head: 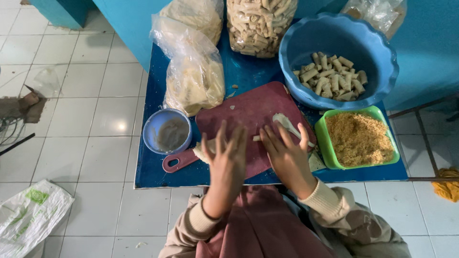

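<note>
**Rolling a thin wrapper on the red board**

Lying on the dark red cutting board [253, 112], a pale thin wrapper [285, 123] stretches out from under the right hand [287, 155], whose fingers spread flat over its near end and press down on it rather than close around it. A small pale piece shows just left of those fingers. The left hand [228, 160] hovers beside it with fingers spread wide and slightly blurred, its grip open and holding nothing; under it the edge of a pale stack of wrappers [202, 152] peeks out at the board's lower left.

The board rests on a blue tabletop [153, 167]. Just left of the board stands a small blue bowl [167, 130] holding a greyish paste. To the right sits a green tub [358, 138] full of golden crumbs, and behind it a large blue basin [339, 59] with a heap of pale rolled pieces. At the far edge stand clear plastic bags [193, 71], one packed with more rolls. The tabletop stands on a white tiled floor [95, 119].
</note>
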